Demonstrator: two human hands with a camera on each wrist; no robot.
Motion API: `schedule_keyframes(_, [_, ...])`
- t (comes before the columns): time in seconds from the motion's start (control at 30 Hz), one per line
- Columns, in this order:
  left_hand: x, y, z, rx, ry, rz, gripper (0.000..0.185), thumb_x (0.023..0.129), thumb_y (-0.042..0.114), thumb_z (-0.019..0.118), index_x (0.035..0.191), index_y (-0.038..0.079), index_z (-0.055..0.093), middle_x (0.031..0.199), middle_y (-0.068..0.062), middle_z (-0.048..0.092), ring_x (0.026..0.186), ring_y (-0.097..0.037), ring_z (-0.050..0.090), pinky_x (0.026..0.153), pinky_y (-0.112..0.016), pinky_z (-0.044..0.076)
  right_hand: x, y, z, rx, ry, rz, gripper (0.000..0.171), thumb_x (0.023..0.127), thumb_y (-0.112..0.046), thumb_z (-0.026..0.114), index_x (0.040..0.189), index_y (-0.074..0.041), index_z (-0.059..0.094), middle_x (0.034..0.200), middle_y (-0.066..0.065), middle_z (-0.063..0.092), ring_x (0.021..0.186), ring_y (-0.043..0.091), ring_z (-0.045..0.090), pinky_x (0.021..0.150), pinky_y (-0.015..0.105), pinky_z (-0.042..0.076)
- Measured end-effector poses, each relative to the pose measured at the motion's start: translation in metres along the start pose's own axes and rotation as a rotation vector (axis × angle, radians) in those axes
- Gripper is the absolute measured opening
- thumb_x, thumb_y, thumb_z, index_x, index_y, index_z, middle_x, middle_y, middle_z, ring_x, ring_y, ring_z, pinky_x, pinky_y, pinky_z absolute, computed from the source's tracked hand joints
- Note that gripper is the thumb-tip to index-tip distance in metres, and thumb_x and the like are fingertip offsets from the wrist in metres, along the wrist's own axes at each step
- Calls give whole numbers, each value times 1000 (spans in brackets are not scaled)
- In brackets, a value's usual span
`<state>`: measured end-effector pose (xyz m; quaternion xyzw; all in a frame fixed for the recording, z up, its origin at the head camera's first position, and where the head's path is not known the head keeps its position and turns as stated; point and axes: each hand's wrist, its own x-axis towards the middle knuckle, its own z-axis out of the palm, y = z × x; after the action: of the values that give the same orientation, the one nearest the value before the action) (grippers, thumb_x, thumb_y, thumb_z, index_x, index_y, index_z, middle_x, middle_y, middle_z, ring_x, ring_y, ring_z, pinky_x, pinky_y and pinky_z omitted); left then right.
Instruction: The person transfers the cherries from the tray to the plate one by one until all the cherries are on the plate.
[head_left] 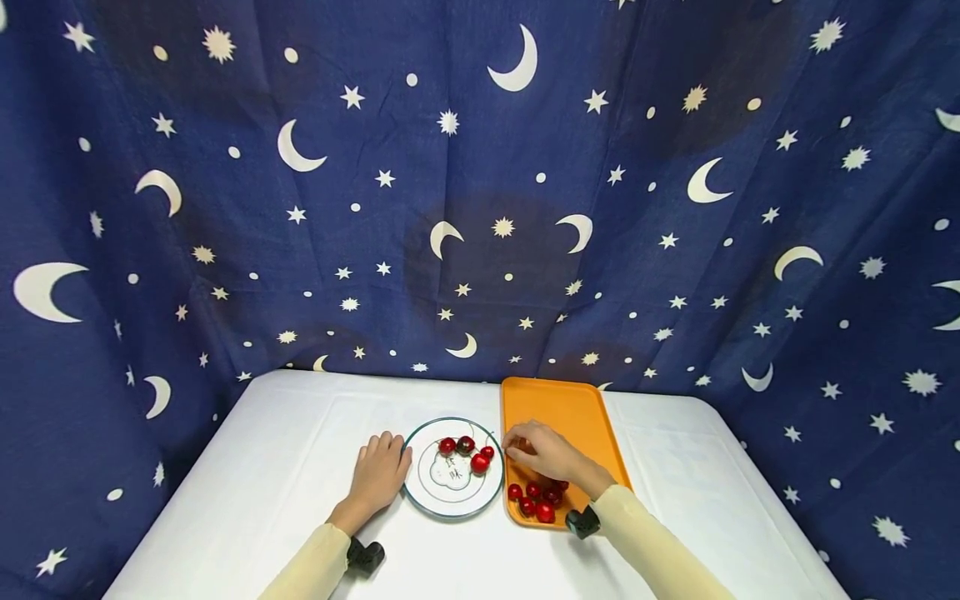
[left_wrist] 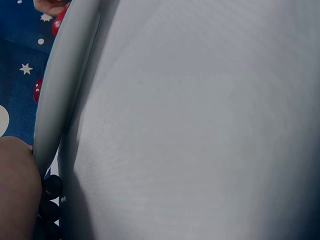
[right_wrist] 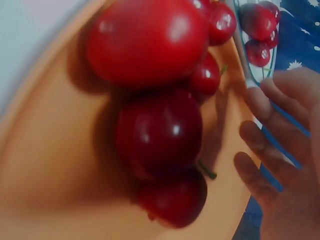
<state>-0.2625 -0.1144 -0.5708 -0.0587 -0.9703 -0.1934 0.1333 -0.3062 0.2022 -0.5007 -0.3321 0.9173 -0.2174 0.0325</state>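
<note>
From the head view, the left hand [head_left: 381, 473] lies flat on the table [head_left: 285, 467], fingers relaxed against the plate [head_left: 420, 500] rim. The right hand [head_left: 543, 457] rests in the orange tray [head_left: 570, 408] — cherries [head_left: 536, 498] just beneath its fingers. The right wrist view shows those fingers [right_wrist: 265, 145] loose, gripping nothing.

Cherries [right_wrist: 157, 132] glossy; tray [head_left: 570, 408] smooth plastic; backdrop [head_left: 480, 208] matt cloth.

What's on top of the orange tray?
A bunch of red cherries lies at the near end of the orange tray. The right hand hovers over its middle, covering part of the tray and maybe more cherries. The far end shows only bare orange.
</note>
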Motion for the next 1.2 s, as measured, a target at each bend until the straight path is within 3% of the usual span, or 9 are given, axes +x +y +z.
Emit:
schedule_keyframes(0.2, [-3, 0, 0, -7, -7, -2, 22, 106, 27, 50, 96, 9, 58, 86, -4, 45, 80, -18, 33, 71, -33, 27, -7, 8, -5, 68, -134, -6, 14, 102, -23, 63, 105, -13, 73, 92, -7, 72, 79, 0, 56, 79, 22, 52])
schedule_keyframes(0.47, [-2, 0, 0, 0, 12, 7, 22, 106, 26, 50, 95, 8, 57, 86, -5, 44, 79, -19, 34, 71, -34, 27, -14, 14, -6, 135, -262, 18, 18, 100, -34, 67, 107, -18, 71, 97, -9, 70, 84, 0, 57, 83, 21, 51])
schedule_keyframes(0.7, [-1, 0, -1, -13, -1, -8, 22, 106, 26, 50, 96, 8, 58, 86, -5, 44, 80, -19, 34, 72, -34, 27, -15, 13, -5, 185, -286, 53, 25, 93, -35, 76, 108, -16, 71, 96, -8, 68, 86, 4, 57, 83, 24, 50])
schedule_keyframes(1.03, [-1, 0, 3, -14, 0, 0, 23, 106, 28, 49, 95, 9, 57, 86, -4, 43, 79, -19, 32, 72, -33, 27, -16, 12, -4, 191, -310, 60, 22, 93, -35, 76, 106, -18, 71, 94, -10, 67, 86, 3, 57, 84, 23, 49])
schedule_keyframes(1.2, [-1, 0, 2, -16, 42, 19, 24, 106, 28, 50, 93, 9, 56, 85, -4, 43, 78, -19, 32, 71, -33, 26, -17, 12, -4, 167, -318, 36, 24, 90, -34, 79, 107, -19, 71, 97, -7, 68, 90, 5, 57, 86, 22, 48])
